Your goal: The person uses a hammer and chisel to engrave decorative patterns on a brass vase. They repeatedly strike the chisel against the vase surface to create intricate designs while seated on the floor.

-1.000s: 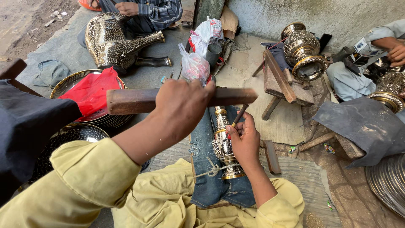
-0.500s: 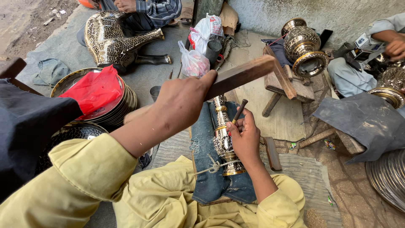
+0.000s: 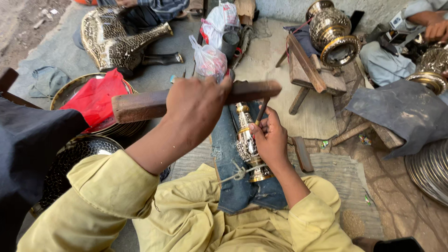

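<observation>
Gripping a wooden bar (image 3: 196,99) in my left hand (image 3: 198,105), fist clenched round its middle, bar lying level across the scene w/ ends sticking out left and right. My right hand (image 3: 270,137) pinches a thin metal punch (image 3: 261,111), tip down by the brass stem (image 3: 247,142); the bar's right end sits just above the punch top. Can't tell if they touch. Stem lies lengthwise on a strip of denim (image 3: 233,163) over my lap, tied near its base w/ string (image 3: 238,173). Far left: big patterned metal vessel (image 3: 116,39), red cloth (image 3: 95,98) on stacked metal trays (image 3: 65,93). Far centre: plastic bags (image 3: 210,58). Far right: wooden stand (image 3: 310,70), ornate brass pot (image 3: 333,32), another person's hand (image 3: 436,30).
</observation>
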